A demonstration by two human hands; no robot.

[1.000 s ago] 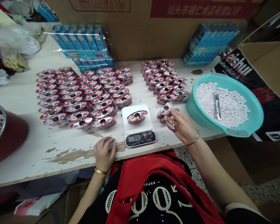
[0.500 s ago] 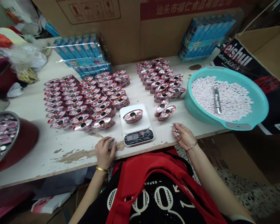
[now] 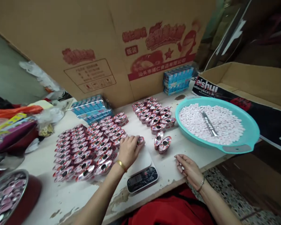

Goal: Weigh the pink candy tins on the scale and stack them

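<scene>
My left hand [image 3: 129,149] is wrapped round a small red oval candy container [image 3: 140,141] above the back of the white digital scale [image 3: 140,162], hiding most of it. Whether the container still touches the scale I cannot tell. My right hand [image 3: 188,168] is half curled at the table's front edge, with a few small white candies [image 3: 183,168] in its fingers. Two oval containers [image 3: 164,144] with round dark openings stand between the scale and a turquoise basin [image 3: 253,125]. White candies fill the basin, and a metal scoop [image 3: 209,124] lies on them.
Rows of oval containers [image 3: 84,147] stand left of the scale, and another group [image 3: 152,114] stands behind it. Blue wrapped box packs [image 3: 91,107] sit against a large carton [image 3: 96,31]. A dark red pot [image 3: 34,190] of pink pieces is at the front left.
My left hand has moved from the table edge up to the container on the scale and grasped it. My right hand stays near the edge with candies. The camera view has tilted up.
</scene>
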